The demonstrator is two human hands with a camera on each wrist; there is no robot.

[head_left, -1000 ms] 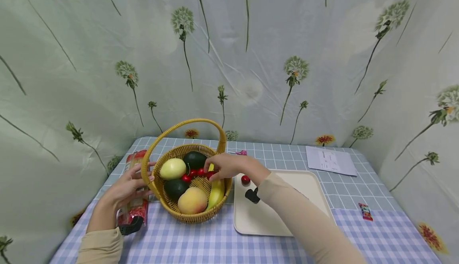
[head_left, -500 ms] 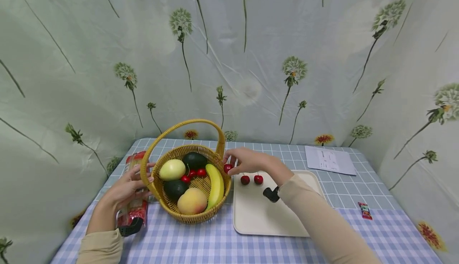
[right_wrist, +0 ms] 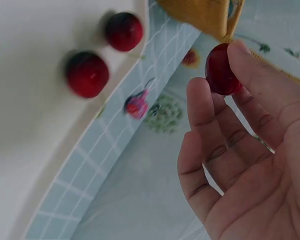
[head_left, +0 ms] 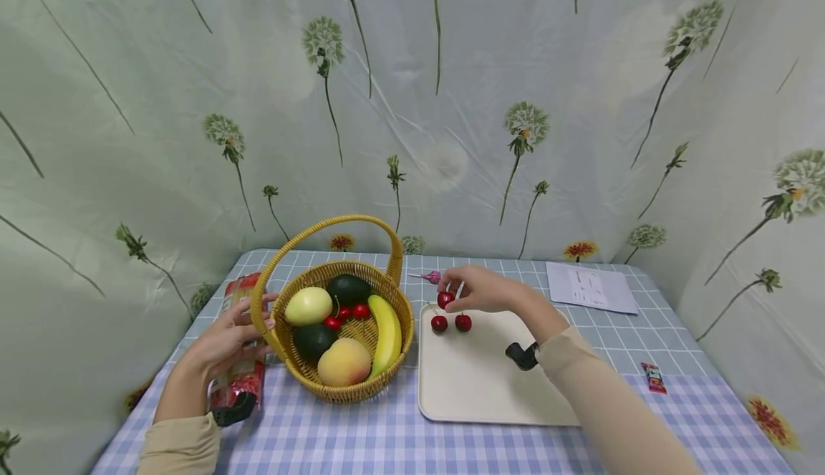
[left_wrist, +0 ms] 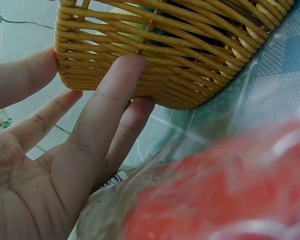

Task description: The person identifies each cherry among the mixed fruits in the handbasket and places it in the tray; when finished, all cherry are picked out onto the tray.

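Observation:
My right hand (head_left: pixel 486 290) pinches a dark red cherry (right_wrist: pixel 221 70) between thumb and fingertips, above the far left part of a cream tray (head_left: pixel 490 389). On the tray just below lie two more cherries, a left one (head_left: pixel 439 324) and a right one (head_left: pixel 463 322). The fingers of my left hand (head_left: pixel 227 335) are fairly straight and touch the side of a yellow wicker basket (left_wrist: pixel 185 55) by the base of its handle. Inside the basket are a banana (head_left: pixel 387 335), a peach (head_left: pixel 344 362), a pale yellow-green fruit (head_left: pixel 308 306), two dark green fruits and several cherries (head_left: pixel 344 313).
A red-and-clear plastic package (head_left: pixel 240 382) lies under and beside my left hand. Behind the tray is a pink-wrapped lollipop (head_left: pixel 433 276). White papers (head_left: pixel 591 287) lie at the back right, a small candy packet (head_left: pixel 654 377) at the right. A printed curtain hangs behind the table.
My right hand has come out of the basket with a cherry and moved right, over the tray. One more cherry on the tray has come into view. The left hand has stayed at the basket.

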